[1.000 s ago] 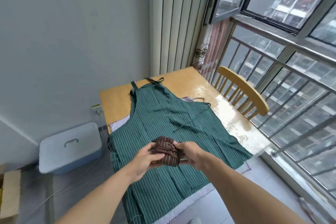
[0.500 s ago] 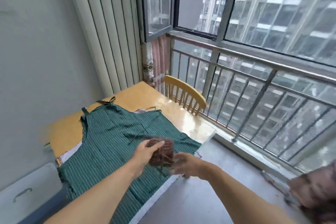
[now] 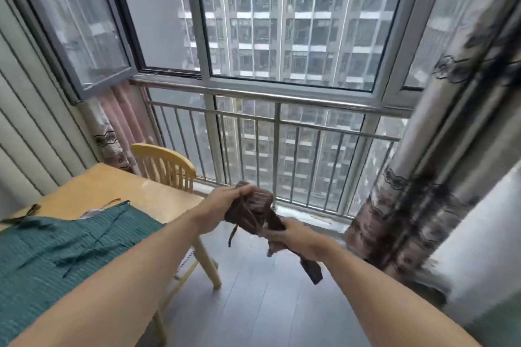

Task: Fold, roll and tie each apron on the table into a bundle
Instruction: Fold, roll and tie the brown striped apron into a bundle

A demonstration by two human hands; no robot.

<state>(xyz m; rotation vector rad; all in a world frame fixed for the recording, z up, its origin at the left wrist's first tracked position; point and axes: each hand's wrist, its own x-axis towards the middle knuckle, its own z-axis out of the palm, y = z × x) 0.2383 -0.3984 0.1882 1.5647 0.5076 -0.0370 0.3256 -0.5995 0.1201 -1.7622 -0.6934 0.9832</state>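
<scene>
Both hands are busy with one thing, as we see from the head camera. Our left hand (image 3: 218,207) is curled over the top of the brown bundle (image 3: 252,213), fingers wrapped round its upper edge and thumb side toward us. Our right hand (image 3: 293,238) is clenched round the bundle's lower end, with a strap (image 3: 311,269) trailing out below the fist and a thinner tie (image 3: 233,232) dangling under the left hand. The bundle hangs in the air between the two hands, out past the table's corner and over the grey floor (image 3: 267,304), touching nothing else.

Both forearms reach forward from the bottom of the frame, bare, the left one crossing above the table edge and the right one well clear of it (the wrists are close together, the elbows wide apart).

The green apron (image 3: 64,251) lies spread flat on the table (image 3: 112,189), its straps loose on top. A wooden chair (image 3: 163,163) stands just beyond the table by the railing (image 3: 276,132). A patterned curtain (image 3: 423,177) hangs at the right, near the right hand.
</scene>
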